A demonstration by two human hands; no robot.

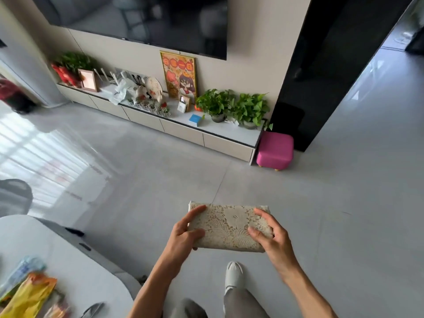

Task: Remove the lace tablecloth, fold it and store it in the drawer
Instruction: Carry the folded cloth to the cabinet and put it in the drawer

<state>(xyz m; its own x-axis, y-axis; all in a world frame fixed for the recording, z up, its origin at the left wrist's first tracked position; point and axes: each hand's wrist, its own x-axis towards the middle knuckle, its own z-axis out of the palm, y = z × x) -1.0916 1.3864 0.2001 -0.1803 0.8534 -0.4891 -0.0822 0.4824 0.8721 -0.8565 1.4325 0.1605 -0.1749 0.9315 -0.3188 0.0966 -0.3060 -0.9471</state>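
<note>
Cream lace, folded into a compact thick rectangle, is the lace tablecloth (pixel 229 227), held in the air at about waist height over a pale grey tiled floor (pixel 321 203). The left hand (pixel 183 235) grips its left end, thumb and fingers (pixel 195 213) curled over the top face and closed on the bundle; the right hand (pixel 273 237) grips the right end the same way, fingers pressed down on the lace and the rest of the hand wrapped around the near edge. Beyond the fingertips, well apart from them, a long low cabinet (pixel 183 130) runs along the wall with a row of flat drawer fronts, all shut, its top crowded with potted plants (pixel 231 106), framed pictures and ornaments. Beside its right end stands a pink stool (pixel 275 149). To the left of the left hand's fingers is the rounded edge of a white bench (pixel 68 260) carrying snack packets. Judging from this, folding looks finished and only storing remains. The risk is that opening a drawer needs a free hand: held by one end, the layered folds could slump open or slide out and drop to the floor. Reaching low near the cabinet top could also knock the plants or ornaments.
</note>
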